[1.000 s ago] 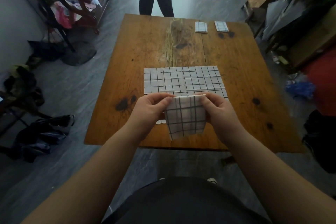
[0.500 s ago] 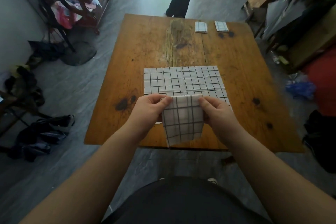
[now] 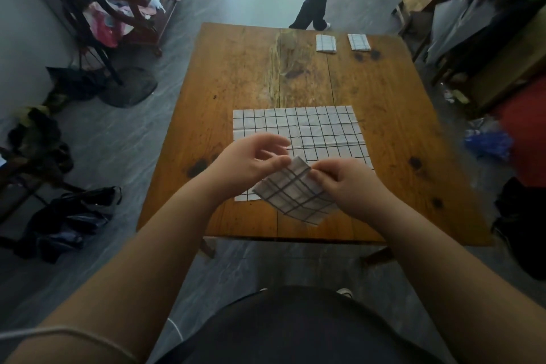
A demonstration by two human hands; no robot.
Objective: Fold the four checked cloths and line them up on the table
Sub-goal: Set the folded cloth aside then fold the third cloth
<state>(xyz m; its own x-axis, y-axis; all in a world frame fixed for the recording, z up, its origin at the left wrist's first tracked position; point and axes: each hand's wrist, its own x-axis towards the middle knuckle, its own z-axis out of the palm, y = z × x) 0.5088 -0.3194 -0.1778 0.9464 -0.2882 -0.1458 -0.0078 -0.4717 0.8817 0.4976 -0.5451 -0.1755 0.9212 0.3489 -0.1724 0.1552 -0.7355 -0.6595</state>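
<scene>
The right hand point(image 3: 350, 186) pinches a small folded checked cloth point(image 3: 294, 195) by its upper right edge, thumb and fingertips closed on the fabric, and the cloth hangs tilted from that pinch, its far corner pointing up toward the left hand and its lower corner dropping toward the near edge of the wooden table point(image 3: 242, 74). The left hand point(image 3: 251, 161) sits just left of the pinch with its fingers spread and loosely curled, released from the cloth; its thumb tip is close to the cloth's upper corner, though whether it touches cannot be told. Directly beneath and beyond the held cloth, an unfolded checked cloth point(image 3: 307, 130) lies flat on the table, its near left corner showing below the left wrist and its far edge running well beyond both hands. Far past the grip, near the table's far right edge, two folded checked cloths lie side by side with a gap between them: the left folded cloth point(image 3: 326, 43) and the right folded cloth point(image 3: 358, 42). Beyond the far edge of the table a standing person's legs point(image 3: 317, 0) are on the grey floor.
</scene>
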